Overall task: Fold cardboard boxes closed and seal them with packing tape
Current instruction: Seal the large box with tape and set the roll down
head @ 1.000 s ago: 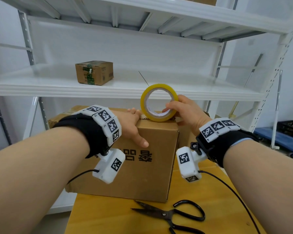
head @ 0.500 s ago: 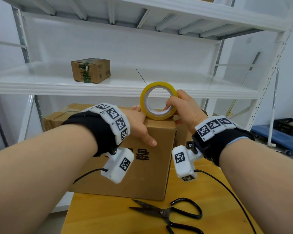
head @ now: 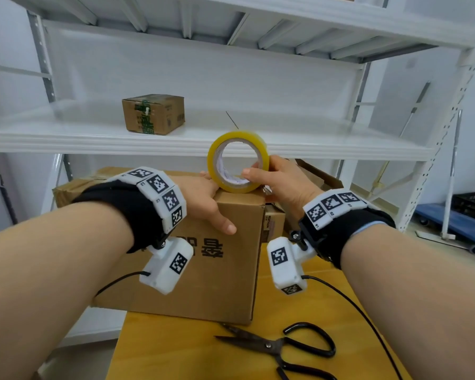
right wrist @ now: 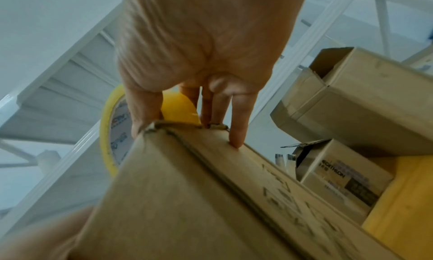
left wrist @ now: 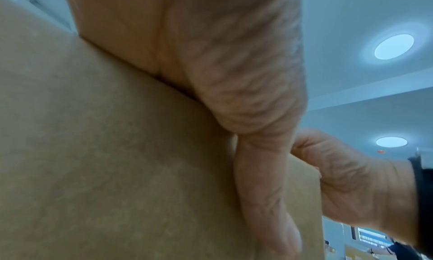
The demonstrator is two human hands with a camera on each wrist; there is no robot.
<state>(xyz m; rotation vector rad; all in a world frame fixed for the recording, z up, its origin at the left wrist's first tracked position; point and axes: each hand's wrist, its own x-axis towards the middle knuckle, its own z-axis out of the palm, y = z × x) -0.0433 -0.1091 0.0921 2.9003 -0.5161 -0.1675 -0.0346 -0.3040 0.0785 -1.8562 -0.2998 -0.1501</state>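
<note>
A closed brown cardboard box (head: 203, 283) with black printed characters stands on the yellow table (head: 176, 352). A yellow tape roll (head: 237, 161) stands on edge on the box's top right corner. My right hand (head: 279, 179) grips the roll, thumb through its core; in the right wrist view the tape roll (right wrist: 112, 134) shows behind the box corner (right wrist: 187, 190) with my fingers (right wrist: 236, 132) on the edge. My left hand (head: 206, 198) lies flat on the box top, thumb down the front face; the left wrist view shows that thumb (left wrist: 262, 190) against the box (left wrist: 117, 162).
Black scissors (head: 280, 349) lie on the table in front of the box. More cardboard boxes (right wrist: 351, 101) sit behind and to the right. A small taped box (head: 152, 113) stands on the white metal shelf (head: 66, 133). A blue cart (head: 455, 223) is far right.
The roll and both hands keep their places on the box; the view has shifted slightly. My right thumb sits a little lower inside the roll's core.
</note>
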